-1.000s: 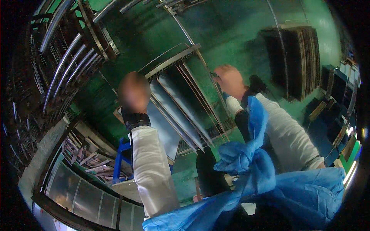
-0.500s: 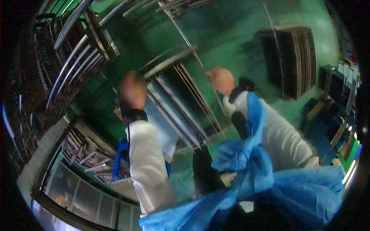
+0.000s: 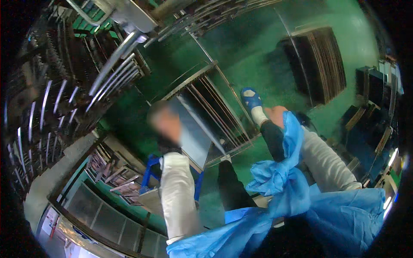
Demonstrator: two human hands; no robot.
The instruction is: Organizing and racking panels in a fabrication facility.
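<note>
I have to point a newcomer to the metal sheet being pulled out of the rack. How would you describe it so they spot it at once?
Find the green floor, then the low metal rack standing on it in mid-picture. The sheet is the wide grey panel at the rack's left end, by the left hand. Its neighbours stand edge-on as thin lines; this one shows its broad flat face.

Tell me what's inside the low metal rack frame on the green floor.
Thin grey metal sheets stand on edge inside the low metal rack frame. The left hand touches the nearest one, hiding the sheets' lower left ends.

Left hand [image 3: 165,122] blurred; grip unclear
</note>
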